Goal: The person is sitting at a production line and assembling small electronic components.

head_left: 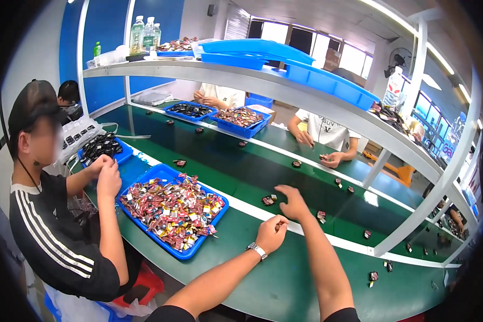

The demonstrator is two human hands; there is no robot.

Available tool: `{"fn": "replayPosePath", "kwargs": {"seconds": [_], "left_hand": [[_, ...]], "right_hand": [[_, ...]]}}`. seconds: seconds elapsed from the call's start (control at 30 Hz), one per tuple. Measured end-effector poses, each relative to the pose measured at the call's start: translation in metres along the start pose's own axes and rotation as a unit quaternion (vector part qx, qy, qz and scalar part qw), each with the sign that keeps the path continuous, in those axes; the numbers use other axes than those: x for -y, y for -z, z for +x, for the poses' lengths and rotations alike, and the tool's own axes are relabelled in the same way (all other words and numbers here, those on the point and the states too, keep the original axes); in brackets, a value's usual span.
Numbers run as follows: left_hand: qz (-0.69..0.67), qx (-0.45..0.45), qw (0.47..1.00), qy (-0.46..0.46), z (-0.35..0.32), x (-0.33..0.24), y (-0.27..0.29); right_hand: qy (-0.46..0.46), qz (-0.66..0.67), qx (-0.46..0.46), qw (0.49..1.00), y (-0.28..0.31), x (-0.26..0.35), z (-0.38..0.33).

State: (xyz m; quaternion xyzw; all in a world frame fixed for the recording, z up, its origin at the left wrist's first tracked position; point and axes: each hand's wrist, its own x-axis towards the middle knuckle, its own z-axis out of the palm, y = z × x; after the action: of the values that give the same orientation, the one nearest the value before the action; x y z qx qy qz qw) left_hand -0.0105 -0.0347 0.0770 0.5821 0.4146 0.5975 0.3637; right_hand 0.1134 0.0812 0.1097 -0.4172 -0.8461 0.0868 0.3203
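Nearest us, our left hand (271, 232) rests on the green counter (284, 279), fingers curled closed — whether they pinch anything we cannot tell. Just beyond, our right hand (294, 203) reaches out with fingers spread open, near a small dark packet (268, 200) on the belt. To the left sits a blue tray (145, 228) heaped with colourful packets — a seated person (59, 225) works beside it.

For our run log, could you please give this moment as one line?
left hand: closed, above belt | right hand: open, reaching to small dark piece | green belt | blue tray of wrapped pieces at left
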Motion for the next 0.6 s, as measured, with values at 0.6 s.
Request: {"fn": "replayPosePath", "kwargs": {"seconds": [0.6], "left_hand": [[-0.214,0.247,0.921,0.209,-0.009,-0.017,-0.01]], "right_hand": [[-0.231,0.06,-0.217,0.946,0.043,0.073,-0.154]]}}
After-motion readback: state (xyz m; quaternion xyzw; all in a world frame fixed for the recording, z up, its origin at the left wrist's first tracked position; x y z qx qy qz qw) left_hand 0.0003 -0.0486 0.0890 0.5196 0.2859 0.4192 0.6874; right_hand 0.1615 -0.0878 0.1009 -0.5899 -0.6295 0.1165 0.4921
